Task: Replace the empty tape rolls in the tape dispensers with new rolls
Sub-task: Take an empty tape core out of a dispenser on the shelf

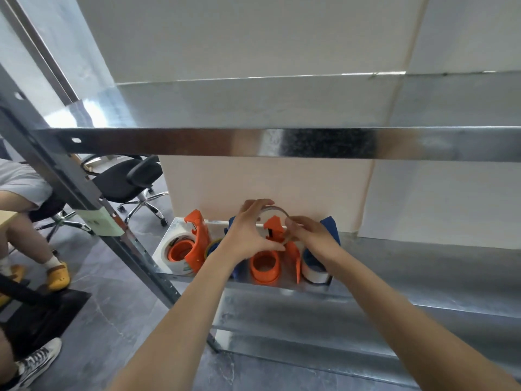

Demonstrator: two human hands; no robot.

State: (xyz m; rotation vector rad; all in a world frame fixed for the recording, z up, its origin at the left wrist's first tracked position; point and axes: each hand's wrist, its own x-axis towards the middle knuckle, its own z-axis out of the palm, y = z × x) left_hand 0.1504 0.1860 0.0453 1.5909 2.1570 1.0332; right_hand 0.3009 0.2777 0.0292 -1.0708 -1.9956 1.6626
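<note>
On the lower metal shelf (pixel 394 263) stand several tape dispensers. An orange dispenser (pixel 197 244) at the left carries a white tape roll (pixel 173 251). In the middle, an orange dispenser (pixel 266 265) shows a bare orange hub, its upper part (pixel 273 225) rising between my hands. My left hand (pixel 249 232) and my right hand (pixel 308 232) both grip a thin, near-empty tape ring (pixel 272 211) held around that dispenser's top. A blue dispenser (pixel 328 224) with a white roll (pixel 315 273) stands behind my right hand.
A metal shelf beam (pixel 253 142) crosses above my hands, and a slanted upright post (pixel 84 193) runs down the left. White wall panels back the shelf. At the left are a black office chair (pixel 127 179) and a seated person's legs (pixel 33 249).
</note>
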